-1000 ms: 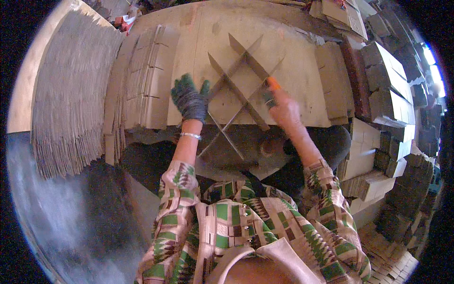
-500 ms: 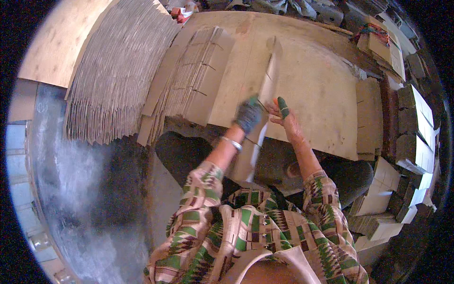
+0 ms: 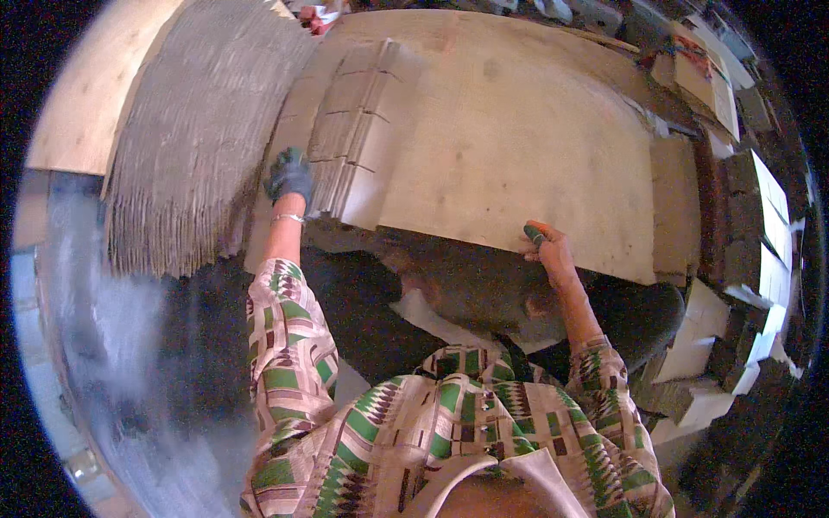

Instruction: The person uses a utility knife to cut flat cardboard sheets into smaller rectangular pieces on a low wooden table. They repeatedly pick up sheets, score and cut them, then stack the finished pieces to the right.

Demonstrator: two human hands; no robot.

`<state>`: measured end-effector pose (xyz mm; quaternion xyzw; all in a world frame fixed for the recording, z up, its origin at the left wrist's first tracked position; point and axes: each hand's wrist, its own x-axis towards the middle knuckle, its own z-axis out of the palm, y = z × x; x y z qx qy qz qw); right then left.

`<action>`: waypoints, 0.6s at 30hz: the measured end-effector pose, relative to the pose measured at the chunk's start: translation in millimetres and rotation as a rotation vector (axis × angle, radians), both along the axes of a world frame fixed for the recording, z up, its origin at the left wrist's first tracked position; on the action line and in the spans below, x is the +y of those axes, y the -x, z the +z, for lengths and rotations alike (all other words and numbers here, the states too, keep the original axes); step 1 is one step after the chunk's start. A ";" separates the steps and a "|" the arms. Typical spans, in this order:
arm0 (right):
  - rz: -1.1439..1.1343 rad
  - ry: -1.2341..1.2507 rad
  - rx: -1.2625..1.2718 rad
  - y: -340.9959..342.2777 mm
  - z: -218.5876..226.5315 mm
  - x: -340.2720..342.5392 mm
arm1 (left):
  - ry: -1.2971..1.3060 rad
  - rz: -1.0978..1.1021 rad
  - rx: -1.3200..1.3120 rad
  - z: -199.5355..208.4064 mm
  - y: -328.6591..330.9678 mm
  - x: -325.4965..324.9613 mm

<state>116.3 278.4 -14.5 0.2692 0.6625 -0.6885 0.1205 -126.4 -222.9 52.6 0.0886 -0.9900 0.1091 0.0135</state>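
Note:
My left hand, in a dark glove, is at the left side of a small pile of creased brown cardboard sheets. Its fingers are curled, and whatever they grip is hidden. By the front edge of a plywood board is my right hand, with a green cover on the thumb and orange on a fingertip. Its loosely bent fingers are apart and hold nothing visible. The sheets in the pile lean against one another on the board's left part.
A much larger stack of cardboard stands on the left. Flat cardboard lies along the board's right side. Beyond it, more bundles are piled up. Dark floor shows at the lower left.
My left hand has swung left from the middle of the board to the small pile. The upright cardboard strip is gone from the middle. My right hand has drawn back to the board's front edge.

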 end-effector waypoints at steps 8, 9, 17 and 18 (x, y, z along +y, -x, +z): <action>0.037 -1.133 0.135 -38.2 37.8 115.9 | -0.003 -0.125 0.157 -48.3 17.7 -55.7; 0.026 -1.327 0.140 -25.8 39.6 141.6 | 0.084 -0.040 0.079 -35.7 6.3 -49.9; 0.007 -1.828 -0.399 -57.1 51.6 307.6 | 0.188 -0.153 -0.096 -20.9 -77.3 130.9; 0.076 -1.812 -0.411 -55.3 47.6 309.1 | 0.118 -0.185 -0.033 -34.6 -74.4 120.4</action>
